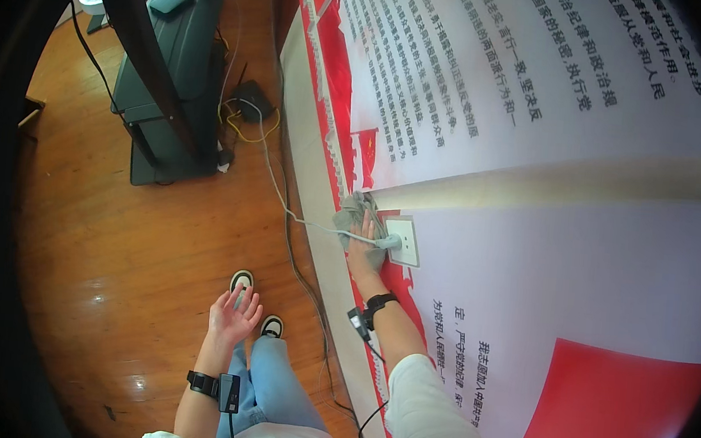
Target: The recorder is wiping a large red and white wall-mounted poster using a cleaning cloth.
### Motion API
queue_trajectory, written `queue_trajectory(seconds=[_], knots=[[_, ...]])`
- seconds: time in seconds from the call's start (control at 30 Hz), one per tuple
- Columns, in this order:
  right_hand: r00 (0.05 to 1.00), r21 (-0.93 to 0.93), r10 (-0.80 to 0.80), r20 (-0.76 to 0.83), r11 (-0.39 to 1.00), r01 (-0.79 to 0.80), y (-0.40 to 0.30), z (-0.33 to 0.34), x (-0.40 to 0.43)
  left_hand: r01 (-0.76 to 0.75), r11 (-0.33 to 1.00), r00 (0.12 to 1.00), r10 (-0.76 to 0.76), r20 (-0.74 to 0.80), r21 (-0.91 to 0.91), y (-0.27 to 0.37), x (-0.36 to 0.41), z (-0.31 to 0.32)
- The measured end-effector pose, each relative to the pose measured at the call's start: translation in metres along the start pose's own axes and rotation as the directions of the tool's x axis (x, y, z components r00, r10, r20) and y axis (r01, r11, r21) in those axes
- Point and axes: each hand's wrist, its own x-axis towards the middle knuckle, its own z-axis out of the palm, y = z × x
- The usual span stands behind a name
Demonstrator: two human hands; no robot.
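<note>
My right hand (361, 258) presses a crumpled grey cloth (350, 218) against the lower part of a printed wall panel (496, 255). Part of the cloth is hidden under the fingers. Just right of the fingers is a white wall socket (410, 225) with a white plug (389, 242) in it. The plug's white cable (278, 195) crosses over the back of that hand and runs down to the floor. My left hand (236, 317) hangs above the floor with its palm up, fingers apart and nothing in it.
A dark green cabinet-like unit (177, 63) stands on the wooden floor (109, 231). A black router-like box (253, 101) with a yellow cable (238, 133) lies beside it. Black cables (297, 264) run along the pale skirting (319, 229). A dark post (148, 48) crosses the upper left.
</note>
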Motion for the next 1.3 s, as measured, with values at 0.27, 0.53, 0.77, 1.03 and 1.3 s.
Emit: queue_trajectory(seconds=[0.27, 0.53, 0.77, 1.03, 1.3], knots=[[0.936, -0.01, -0.336, 0.104, 0.941, 0.339, 0.032, 0.03, -0.07, 0.062, 0.995, 0.998, -0.061, 0.011, -0.076, -0.017, -0.004, -0.006], [0.814, 0.564, -0.549, 0.191, 0.74, 0.367, 0.077, -0.079, -0.14, 0.061, 0.989, 0.991, -0.043, 0.13, -0.137, -0.008, -0.016, 0.023], [0.954, 0.394, 0.066, -0.292, 0.917, 0.057, 0.132, -0.222, -0.096, 0.08, 0.992, 0.992, -0.07, 0.108, -0.099, -0.02, -0.012, 0.063], [0.993, 0.085, 0.06, -0.106, 0.995, -0.051, 0.133, -0.182, -0.016, 0.076, 0.996, 0.996, -0.074, 0.045, -0.054, -0.014, -0.015, 0.079], [0.989, 0.049, 0.119, 0.087, 0.991, -0.124, 0.081, -0.151, 0.024, -0.113, 0.986, 0.993, 0.108, -0.049, -0.122, 0.043, -0.036, 0.047]])
